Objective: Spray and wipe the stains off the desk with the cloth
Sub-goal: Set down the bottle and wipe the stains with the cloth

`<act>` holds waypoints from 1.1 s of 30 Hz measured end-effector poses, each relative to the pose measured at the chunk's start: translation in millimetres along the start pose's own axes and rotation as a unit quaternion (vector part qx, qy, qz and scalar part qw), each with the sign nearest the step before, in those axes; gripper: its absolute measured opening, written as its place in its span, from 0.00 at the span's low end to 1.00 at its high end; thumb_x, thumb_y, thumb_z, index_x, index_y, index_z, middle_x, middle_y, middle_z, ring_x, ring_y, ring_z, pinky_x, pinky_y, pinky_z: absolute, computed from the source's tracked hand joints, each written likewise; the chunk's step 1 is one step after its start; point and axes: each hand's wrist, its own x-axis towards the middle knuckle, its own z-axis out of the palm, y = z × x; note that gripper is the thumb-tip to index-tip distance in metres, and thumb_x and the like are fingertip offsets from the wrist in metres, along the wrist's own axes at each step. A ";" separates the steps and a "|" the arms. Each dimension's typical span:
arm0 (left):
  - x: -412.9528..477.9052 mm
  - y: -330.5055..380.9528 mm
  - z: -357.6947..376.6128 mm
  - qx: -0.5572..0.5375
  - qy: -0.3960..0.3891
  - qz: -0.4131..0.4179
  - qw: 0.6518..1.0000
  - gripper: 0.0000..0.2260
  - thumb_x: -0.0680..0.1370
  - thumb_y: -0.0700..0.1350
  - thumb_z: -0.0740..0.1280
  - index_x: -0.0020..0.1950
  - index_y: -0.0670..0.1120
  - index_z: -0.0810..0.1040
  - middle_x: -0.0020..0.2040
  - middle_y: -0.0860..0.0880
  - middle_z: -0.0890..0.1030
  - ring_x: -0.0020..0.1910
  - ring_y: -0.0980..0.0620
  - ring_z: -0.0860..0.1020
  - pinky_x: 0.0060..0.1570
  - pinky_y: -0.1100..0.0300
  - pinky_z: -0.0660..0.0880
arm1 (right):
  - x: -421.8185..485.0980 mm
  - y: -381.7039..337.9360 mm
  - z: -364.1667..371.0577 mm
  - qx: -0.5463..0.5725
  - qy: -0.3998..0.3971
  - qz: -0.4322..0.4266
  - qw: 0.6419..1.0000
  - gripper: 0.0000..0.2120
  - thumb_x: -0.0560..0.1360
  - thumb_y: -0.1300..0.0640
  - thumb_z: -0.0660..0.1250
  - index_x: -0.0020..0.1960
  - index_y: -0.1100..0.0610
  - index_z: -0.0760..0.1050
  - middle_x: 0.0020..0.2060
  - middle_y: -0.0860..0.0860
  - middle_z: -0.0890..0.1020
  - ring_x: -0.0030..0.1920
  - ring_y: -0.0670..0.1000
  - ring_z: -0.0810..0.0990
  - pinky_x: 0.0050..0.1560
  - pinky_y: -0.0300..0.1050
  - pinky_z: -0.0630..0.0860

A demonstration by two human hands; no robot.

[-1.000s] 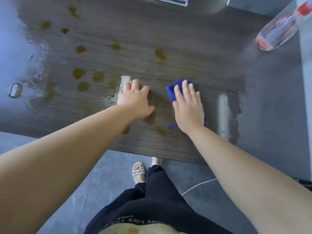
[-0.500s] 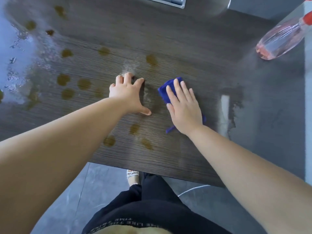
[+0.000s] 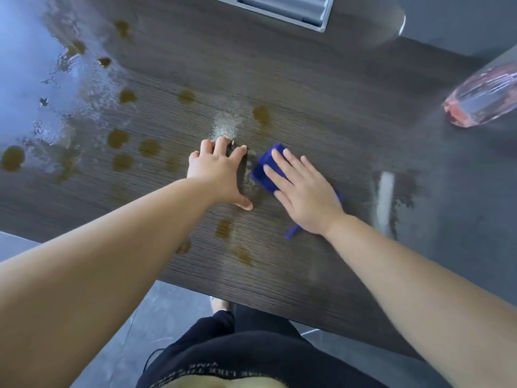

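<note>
A dark wood-grain desk [image 3: 293, 79] carries several brown stains [image 3: 117, 138] across its left half, and more near its front edge [image 3: 223, 228]. My right hand [image 3: 302, 191] presses flat on a blue cloth [image 3: 265, 166] at the desk's middle; most of the cloth is hidden under the palm. My left hand [image 3: 221, 172] lies flat on the desk just left of the cloth, fingers spread, holding nothing. A clear spray bottle with pink liquid [image 3: 481, 99] lies at the far right.
A grey recessed cable tray [image 3: 282, 9] sits at the desk's back edge. Wet glare covers the left part of the desk [image 3: 42, 79]. A damp streak [image 3: 386, 200] marks the right side. My legs and a sandalled foot [image 3: 218, 303] stand below the front edge.
Both hands have slid away from the desk's front edge, the cloth going with the right hand. Stains near the front edge that the hands covered are uncovered.
</note>
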 end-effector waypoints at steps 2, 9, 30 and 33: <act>-0.4 -0.6 -0.6 -0.004 0.000 -0.001 1.000 0.53 0.59 0.69 0.72 0.76 0.56 0.50 0.74 0.48 0.53 0.71 0.42 0.54 0.67 0.46 0.61 | -11.3 38.4 -0.6 -0.015 0.013 -0.032 0.999 0.23 0.79 0.50 0.51 0.72 0.56 0.67 0.72 0.57 0.65 0.72 0.58 0.63 0.70 0.58 0.60; -1.8 -0.4 -2.9 -0.018 -0.009 -0.003 1.000 0.53 0.59 0.69 0.73 0.76 0.56 0.51 0.73 0.48 0.54 0.71 0.43 0.55 0.66 0.47 0.62 | 47.0 54.0 -15.5 0.038 0.072 0.454 0.887 0.25 0.82 0.52 0.50 0.77 0.56 0.52 0.77 0.57 0.49 0.76 0.58 0.48 0.74 0.56 0.47; 63.4 -66.4 -47.0 -0.030 -0.001 -0.037 0.999 0.51 0.57 0.68 0.75 0.74 0.57 0.54 0.73 0.46 0.55 0.70 0.41 0.56 0.64 0.45 0.65 | 51.8 51.7 -13.7 -0.028 0.007 0.056 0.998 0.24 0.79 0.51 0.49 0.73 0.58 0.64 0.73 0.58 0.63 0.72 0.61 0.62 0.69 0.60 0.60; 65.6 -65.1 -46.0 -0.020 -0.001 -0.035 0.999 0.51 0.57 0.68 0.74 0.74 0.57 0.54 0.72 0.46 0.57 0.69 0.41 0.57 0.62 0.46 0.66 | 69.1 79.5 -19.3 -0.010 0.037 0.263 0.964 0.24 0.80 0.53 0.50 0.75 0.58 0.60 0.75 0.59 0.58 0.74 0.61 0.57 0.71 0.61 0.56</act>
